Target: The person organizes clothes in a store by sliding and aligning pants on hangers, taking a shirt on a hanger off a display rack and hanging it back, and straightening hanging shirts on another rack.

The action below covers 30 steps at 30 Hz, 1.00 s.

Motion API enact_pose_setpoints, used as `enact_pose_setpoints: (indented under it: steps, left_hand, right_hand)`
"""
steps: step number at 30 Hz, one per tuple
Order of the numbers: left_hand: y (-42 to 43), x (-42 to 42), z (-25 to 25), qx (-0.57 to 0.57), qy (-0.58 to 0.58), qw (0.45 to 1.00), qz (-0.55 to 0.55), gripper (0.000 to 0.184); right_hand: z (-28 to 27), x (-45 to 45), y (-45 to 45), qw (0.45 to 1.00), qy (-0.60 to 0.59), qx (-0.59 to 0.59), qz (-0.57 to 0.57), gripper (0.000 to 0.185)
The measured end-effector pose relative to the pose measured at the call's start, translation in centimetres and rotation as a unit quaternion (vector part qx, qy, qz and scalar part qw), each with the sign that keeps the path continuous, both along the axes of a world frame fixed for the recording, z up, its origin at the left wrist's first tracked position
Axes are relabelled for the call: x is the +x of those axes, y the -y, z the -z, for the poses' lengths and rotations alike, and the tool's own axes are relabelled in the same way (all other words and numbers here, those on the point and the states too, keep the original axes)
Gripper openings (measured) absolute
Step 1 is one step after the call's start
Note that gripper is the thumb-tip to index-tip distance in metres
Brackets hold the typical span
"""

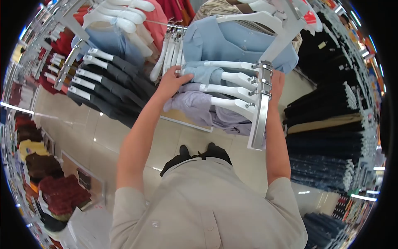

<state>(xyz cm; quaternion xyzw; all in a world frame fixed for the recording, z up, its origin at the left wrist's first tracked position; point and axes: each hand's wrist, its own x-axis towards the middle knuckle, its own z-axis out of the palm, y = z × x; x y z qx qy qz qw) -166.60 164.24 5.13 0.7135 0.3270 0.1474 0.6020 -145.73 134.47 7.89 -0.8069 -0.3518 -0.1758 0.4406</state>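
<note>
Hanging well to the left of the metal display arm (pixel 260 120), dark grey garments (pixel 112 85) are lined up in a row. Between them and the arm, the left hand (pixel 169 83) is held at the left end of a pale-blue garment (pixel 204 74), its thumb laid apart from the forefinger; whether cloth is pinched there cannot be told. Lavender garments (pixel 192 106) are hung on the arm's left side, nearer its front end than the pale-blue garment, and both are borne by white hangers (pixel 238 79) hooked to the arm. Beyond the arm's far end, a light-blue shirt (pixel 224 45) is displayed. Just right of the arm, the right hand (pixel 279 84) is partly hidden by it, so whether its fingers are spread or pressed together cannot be told. Farther right of the arm, rows of black garments (pixel 315 110) are hung, a tan garment (pixel 325 123) placed among them.
</note>
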Motion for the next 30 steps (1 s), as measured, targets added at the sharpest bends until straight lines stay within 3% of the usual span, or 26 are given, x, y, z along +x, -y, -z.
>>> enact_pose_setpoints:
  steps: [1, 4, 5, 7, 10, 13, 15, 18, 20, 22, 24, 27, 30]
  left_hand:
    - [0.3, -0.2, 0.1, -0.011, -0.002, 1.0, -0.007, 0.082]
    - [0.9, -0.8, -0.7, -0.041, -0.013, 0.999, -0.004, 0.072]
    - [1.0, -0.8, -0.6, -0.053, 0.008, 0.999, 0.006, 0.067]
    - [1.1, -0.5, 0.5, -0.076, 0.047, 0.996, 0.029, 0.056]
    - [0.7, 0.3, 1.9, -0.016, 0.049, 0.997, 0.054, 0.042]
    - [0.7, 0.3, 2.1, -0.006, 0.065, 0.997, 0.046, 0.038]
    - [0.0, 0.3, 2.9, 0.07, 0.079, 0.993, 0.049, 0.036]
    - [-0.4, 0.3, 3.4, 0.111, 0.073, 0.991, 0.033, 0.029]
    - [-0.8, 0.1, 3.9, 0.128, 0.083, 0.988, -0.001, 0.026]
    - [-0.8, -1.0, 1.2, -0.073, 0.083, 0.992, -0.06, 0.024]
    - [-0.8, -1.7, 0.7, -0.162, 0.071, 0.979, -0.097, 0.024]
    - [-1.4, -2.1, 2.3, -0.087, 0.042, 0.992, -0.084, 0.027]
    - [-1.3, -2.4, 1.3, 0.26, -0.006, 0.963, -0.065, 0.027]
  right_hand:
    - [0.1, -0.8, 0.7, 1.0, -0.009, 0.001, 0.003, 0.022]
    - [-0.5, -3.0, 2.5, 0.96, -0.273, -0.01, -0.069, 0.029]
    - [-1.6, -4.1, 3.1, 0.962, -0.237, 0.001, -0.137, 0.039]
    - [-1.7, -4.2, 4.2, 0.956, -0.252, -0.05, -0.144, 0.043]
    - [-2.6, -5.5, 4.0, 0.954, -0.263, -0.075, -0.122, 0.042]
    - [-1.8, -4.0, 3.8, 0.951, -0.255, -0.131, -0.112, 0.041]
    - [-0.9, -2.8, 3.8, 0.954, -0.229, -0.152, -0.117, 0.041]
    - [-1.5, -3.0, 3.1, 0.952, -0.266, -0.127, -0.081, 0.041]
    - [0.6, -1.1, 3.5, 0.956, -0.241, -0.107, -0.129, 0.043]
    - [0.5, -1.1, 3.6, 0.95, -0.263, -0.096, -0.14, 0.042]
    - [0.6, -1.0, 4.2, 0.944, -0.285, -0.118, -0.119, 0.041]
    - [0.6, -0.8, 5.1, 0.947, -0.253, -0.175, -0.09, 0.041]
    - [0.4, -0.8, 6.4, 0.949, -0.216, -0.206, -0.102, 0.045]
